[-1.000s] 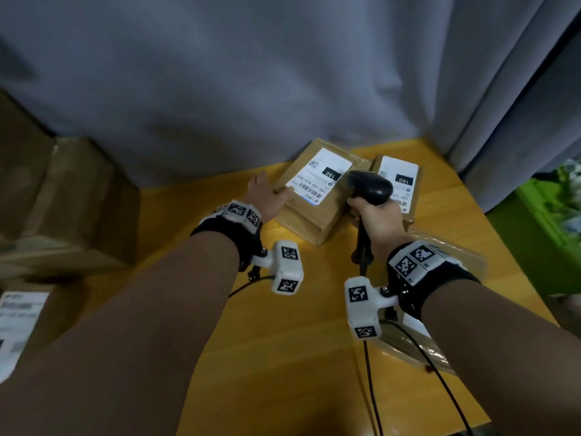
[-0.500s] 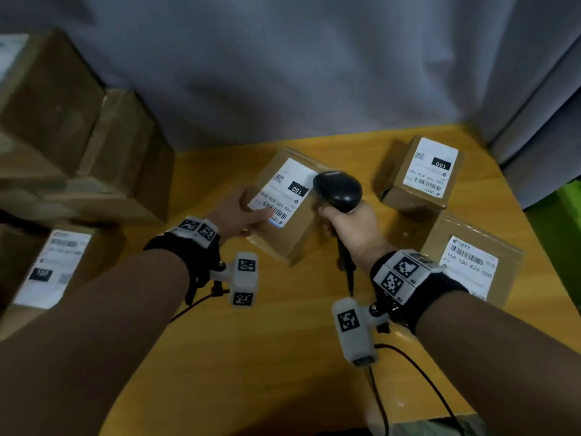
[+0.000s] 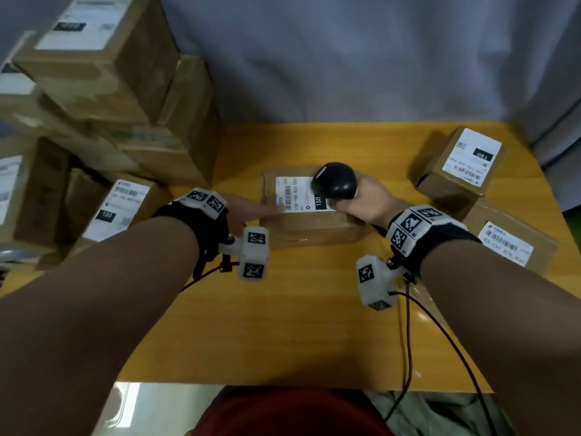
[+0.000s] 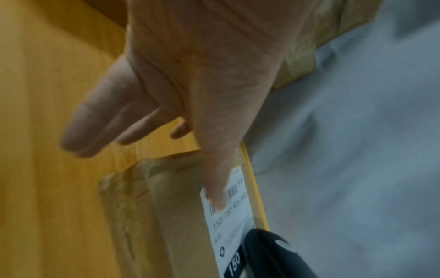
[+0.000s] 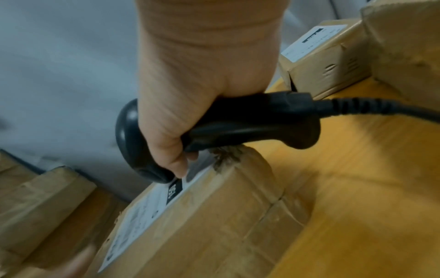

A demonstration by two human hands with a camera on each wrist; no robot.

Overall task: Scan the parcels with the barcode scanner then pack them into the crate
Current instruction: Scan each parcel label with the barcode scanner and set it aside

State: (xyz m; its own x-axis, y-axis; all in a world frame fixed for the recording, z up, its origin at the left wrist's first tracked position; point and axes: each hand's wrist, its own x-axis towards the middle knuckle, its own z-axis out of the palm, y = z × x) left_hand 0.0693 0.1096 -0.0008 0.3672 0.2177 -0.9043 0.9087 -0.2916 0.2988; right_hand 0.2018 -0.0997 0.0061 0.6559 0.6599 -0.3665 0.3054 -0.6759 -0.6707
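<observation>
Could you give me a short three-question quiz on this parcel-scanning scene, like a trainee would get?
1. True or false: the right hand grips the barcode scanner.
2. What does the left hand touch on the middle parcel: A) its label, B) its underside, C) nothing?
3. How many other labelled parcels sit at the table's right side?

Key: 1 true; 2 A; 3 two, the far parcel and the near parcel.
</observation>
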